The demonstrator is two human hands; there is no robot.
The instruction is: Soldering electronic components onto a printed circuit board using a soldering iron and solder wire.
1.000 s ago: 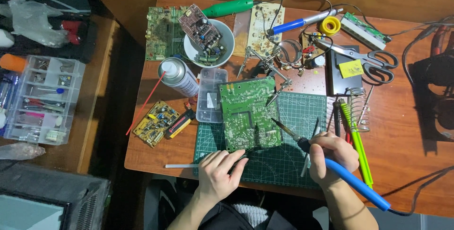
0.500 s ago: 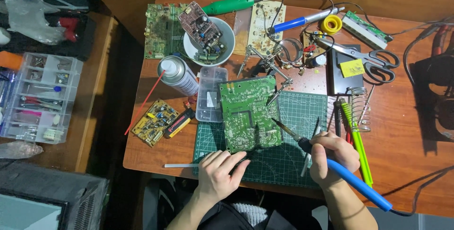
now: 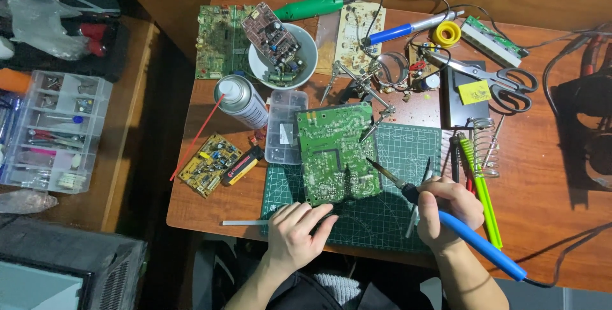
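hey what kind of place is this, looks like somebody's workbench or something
Most likely a home electronics repair bench. The right hand holds a blue-handled soldering iron over a green circuit board on a cutting mat, the left hand rests at the board's near edge, and more boards and a parts organizer lie around.

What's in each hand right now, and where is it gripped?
Right hand grips the soldering iron at the front of its blue handle. Left hand holds nothing; its fingers rest at the green board's near edge.
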